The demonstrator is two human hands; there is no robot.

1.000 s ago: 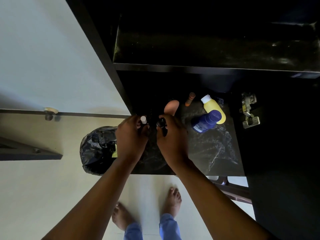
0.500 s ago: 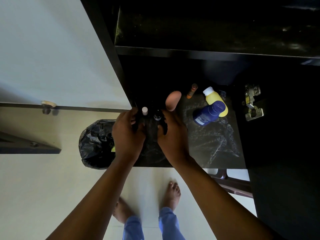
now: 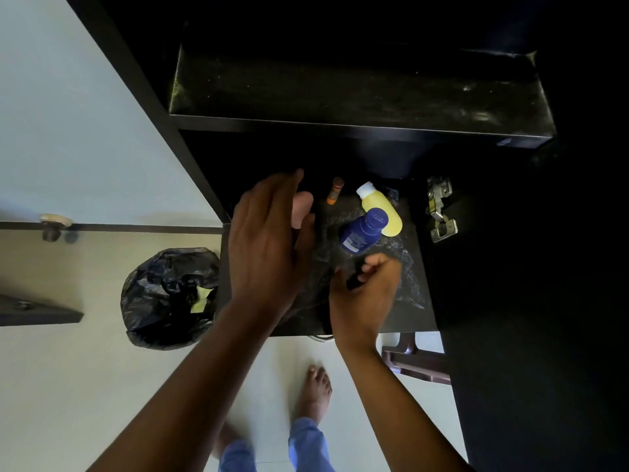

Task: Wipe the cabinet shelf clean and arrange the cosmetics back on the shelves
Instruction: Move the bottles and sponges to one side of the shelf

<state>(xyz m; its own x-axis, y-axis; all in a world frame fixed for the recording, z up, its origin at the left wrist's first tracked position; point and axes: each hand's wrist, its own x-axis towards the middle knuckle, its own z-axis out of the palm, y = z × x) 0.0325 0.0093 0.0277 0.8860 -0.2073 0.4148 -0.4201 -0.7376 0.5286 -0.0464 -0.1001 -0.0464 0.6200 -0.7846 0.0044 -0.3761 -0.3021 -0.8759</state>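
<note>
Half a second back, both hands huddled together over small items at the front left of the lower shelf [image 3: 418,301]; now split apart. Left hand [image 3: 269,240] lifted and stretched forward toward the dark back of the shelf, fingers nearly straight and close together, palm down, apparently gripping nothing, though anything beneath the palm stays hidden. Right hand [image 3: 367,287] pulled back toward the front edge, fingers curled around a small dark item [image 3: 354,281], perhaps a cosmetic tube, too dim to name. Small white-capped bottle from a moment ago no longer visible, maybe covered by the left hand. Probably sorting underway: one piece picked up, next spot being sought. Blue bottle [image 3: 360,229] lying tipped against yellow bottle [image 3: 381,209], touching, mid-shelf on crinkled black plastic; small orange tube [image 3: 335,190] just behind; peach-coloured object [image 3: 303,207] partly masked by the left fingers. Upper shelf [image 3: 357,90] bare and dusty-looking, so wiping and restocking likely far from finished. Black bag [image 3: 166,298] on the floor, left of the cabinet.
</note>
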